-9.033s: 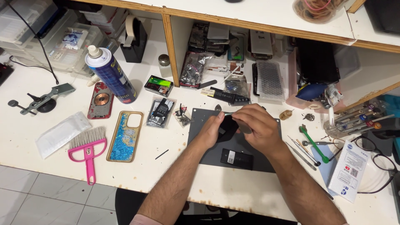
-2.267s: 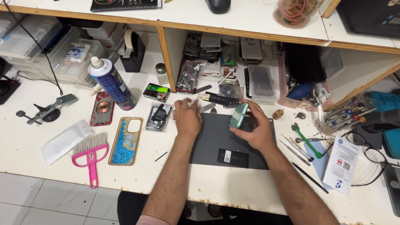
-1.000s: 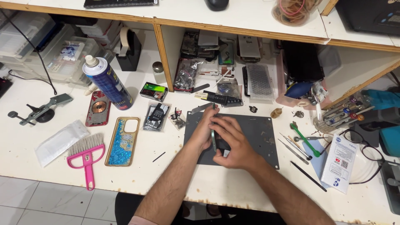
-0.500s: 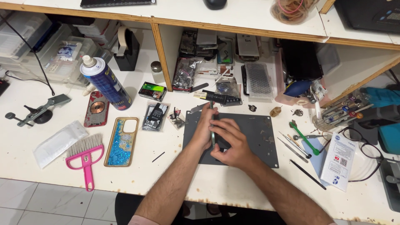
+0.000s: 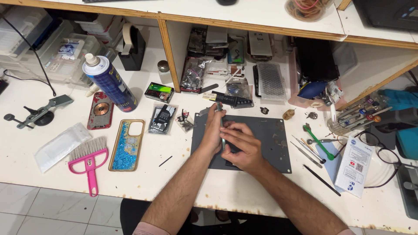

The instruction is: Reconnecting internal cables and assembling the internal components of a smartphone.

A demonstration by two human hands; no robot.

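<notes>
Both hands meet at the centre of the frame, over the dark mat (image 5: 270,143) on the white table (image 5: 52,169). The left hand (image 5: 214,128) and the right hand (image 5: 238,146) are closed together on one thin phone (image 5: 220,126), held on its edge so that only a narrow greenish strip shows between the fingers. The hands cover most of it, so I cannot tell which face points where.

Left of the mat lie two phone cases: a blue glitter case (image 5: 126,145) and, further up, a red case (image 5: 100,110). One blue spray can (image 5: 109,87) stands beside the red case. One pink brush (image 5: 89,162) lies at lower left, next to a white bag (image 5: 58,146). One small clamp (image 5: 37,114) sits at the far left. Right of the mat there is one green tool (image 5: 318,141), a few thin metal tools (image 5: 307,150) and one pair of glasses (image 5: 376,143) near the right edge. On the shelf at top right stands one bowl of rubber bands (image 5: 307,8). Nothing lies between the hands and the mat.

Half a second earlier the hands held the phone in nearly the same place and grip; the things around have not moved.
</notes>
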